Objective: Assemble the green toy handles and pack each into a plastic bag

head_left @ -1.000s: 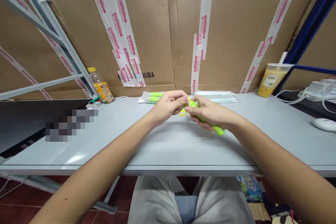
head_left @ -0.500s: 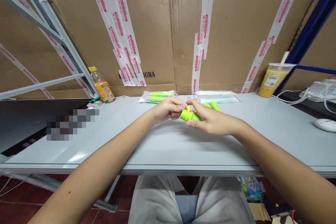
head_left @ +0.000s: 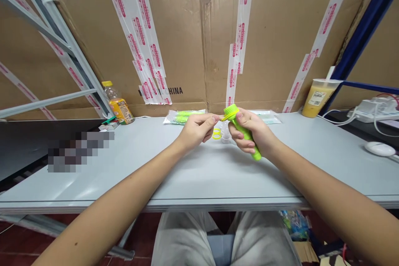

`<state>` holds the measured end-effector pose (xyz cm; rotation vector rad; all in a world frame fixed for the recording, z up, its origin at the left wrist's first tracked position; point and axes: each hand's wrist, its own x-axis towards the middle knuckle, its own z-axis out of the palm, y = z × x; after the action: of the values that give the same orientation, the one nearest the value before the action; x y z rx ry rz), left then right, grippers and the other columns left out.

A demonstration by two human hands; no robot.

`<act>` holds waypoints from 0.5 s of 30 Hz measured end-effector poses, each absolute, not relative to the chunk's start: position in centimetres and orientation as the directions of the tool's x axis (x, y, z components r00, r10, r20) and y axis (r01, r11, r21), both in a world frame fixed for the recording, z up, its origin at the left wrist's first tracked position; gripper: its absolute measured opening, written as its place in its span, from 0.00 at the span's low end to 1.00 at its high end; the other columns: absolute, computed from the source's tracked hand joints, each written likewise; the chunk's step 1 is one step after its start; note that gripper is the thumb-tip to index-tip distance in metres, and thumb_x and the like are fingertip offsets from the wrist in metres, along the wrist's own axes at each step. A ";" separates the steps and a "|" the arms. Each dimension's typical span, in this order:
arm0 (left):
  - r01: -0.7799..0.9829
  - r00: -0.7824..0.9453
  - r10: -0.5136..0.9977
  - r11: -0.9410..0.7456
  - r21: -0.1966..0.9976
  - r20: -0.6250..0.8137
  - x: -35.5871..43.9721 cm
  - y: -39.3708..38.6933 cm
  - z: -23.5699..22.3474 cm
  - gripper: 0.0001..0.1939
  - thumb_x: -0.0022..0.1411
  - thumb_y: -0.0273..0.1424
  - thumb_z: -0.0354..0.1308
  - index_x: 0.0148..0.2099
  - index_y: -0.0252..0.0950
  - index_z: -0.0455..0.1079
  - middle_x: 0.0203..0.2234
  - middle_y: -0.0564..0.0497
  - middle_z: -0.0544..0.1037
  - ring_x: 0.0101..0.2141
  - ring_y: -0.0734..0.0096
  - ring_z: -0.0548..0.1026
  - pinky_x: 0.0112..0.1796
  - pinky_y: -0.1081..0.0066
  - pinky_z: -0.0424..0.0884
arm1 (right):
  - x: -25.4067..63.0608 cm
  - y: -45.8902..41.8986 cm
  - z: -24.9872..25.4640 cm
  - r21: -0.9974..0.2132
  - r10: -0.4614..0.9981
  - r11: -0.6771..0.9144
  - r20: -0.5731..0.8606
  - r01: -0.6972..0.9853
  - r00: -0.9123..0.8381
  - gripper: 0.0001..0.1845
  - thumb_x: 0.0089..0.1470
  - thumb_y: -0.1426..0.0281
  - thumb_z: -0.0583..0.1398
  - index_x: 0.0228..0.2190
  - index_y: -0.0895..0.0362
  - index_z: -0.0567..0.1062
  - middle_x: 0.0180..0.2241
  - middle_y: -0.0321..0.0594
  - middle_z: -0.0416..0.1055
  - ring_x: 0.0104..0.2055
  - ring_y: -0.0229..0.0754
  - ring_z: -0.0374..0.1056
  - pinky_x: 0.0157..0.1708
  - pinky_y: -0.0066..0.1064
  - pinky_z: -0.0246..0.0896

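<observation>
The green tube (head_left: 245, 133) tilts above the middle of the surface (head_left: 199, 178), a yellow ring (head_left: 231, 115) around its ribbed neck. From the left I see a drink bottle (head_left: 121, 109), the left hand (head_left: 197, 128) pinching the yellow ring's edge, yellow loops (head_left: 216, 133) lying just beside, the right hand (head_left: 256, 129) wrapped around the green tube, and a drink cup (head_left: 318, 100).
</observation>
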<state>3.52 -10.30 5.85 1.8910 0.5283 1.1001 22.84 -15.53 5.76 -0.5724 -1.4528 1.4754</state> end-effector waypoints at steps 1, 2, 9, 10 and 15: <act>-0.060 0.507 0.704 -0.547 0.835 0.498 3.5 -10.5 5.9 0.23 0.62 0.50 0.60 0.32 0.32 0.73 0.12 0.60 0.56 0.14 0.80 0.56 0.19 0.74 0.52 | 22.7 -15.4 5.8 -0.941 0.867 0.152 0.274 -0.303 -0.416 0.20 0.58 0.51 0.60 0.38 0.50 0.60 0.19 0.24 0.60 0.11 0.28 0.43 0.06 0.20 0.43; -0.072 0.500 0.705 -0.545 0.836 0.503 3.5 -10.6 6.0 0.23 0.62 0.49 0.59 0.32 0.31 0.74 0.13 0.61 0.55 0.15 0.81 0.55 0.19 0.74 0.50 | 22.6 -15.3 5.7 -0.944 0.881 0.142 0.257 -0.297 -0.397 0.20 0.57 0.51 0.61 0.37 0.50 0.60 0.19 0.24 0.60 0.11 0.28 0.44 0.06 0.20 0.43; -0.147 0.540 0.725 -0.420 0.896 0.428 3.5 -10.9 6.1 0.20 0.64 0.45 0.58 0.32 0.31 0.74 0.13 0.62 0.50 0.16 0.82 0.47 0.19 0.74 0.45 | 22.7 -14.8 5.3 -0.986 0.918 0.151 0.165 -0.066 -0.361 0.27 0.56 0.47 0.62 0.44 0.49 0.57 0.21 0.24 0.63 0.12 0.30 0.50 0.08 0.21 0.47; -0.125 0.533 0.728 -0.436 0.891 0.431 3.5 -11.0 6.2 0.21 0.64 0.45 0.58 0.29 0.32 0.73 0.12 0.61 0.50 0.16 0.82 0.47 0.20 0.74 0.45 | 22.8 -14.9 5.3 -0.989 0.909 0.147 0.141 -0.017 -0.393 0.27 0.56 0.47 0.61 0.44 0.49 0.57 0.21 0.24 0.63 0.12 0.30 0.50 0.08 0.21 0.47; 0.076 0.578 0.683 -0.590 0.804 0.447 3.1 -11.3 7.1 0.28 0.65 0.46 0.56 0.19 0.33 0.66 0.12 0.57 0.55 0.18 0.80 0.52 0.22 0.72 0.50 | 23.1 -15.5 5.6 -0.966 0.864 0.148 0.022 0.212 -0.502 0.25 0.59 0.47 0.58 0.45 0.49 0.57 0.22 0.24 0.62 0.13 0.29 0.52 0.09 0.21 0.50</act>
<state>3.09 -11.25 7.13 2.0374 0.6042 1.0024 23.06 -15.55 5.62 -1.0290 -1.8230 1.3819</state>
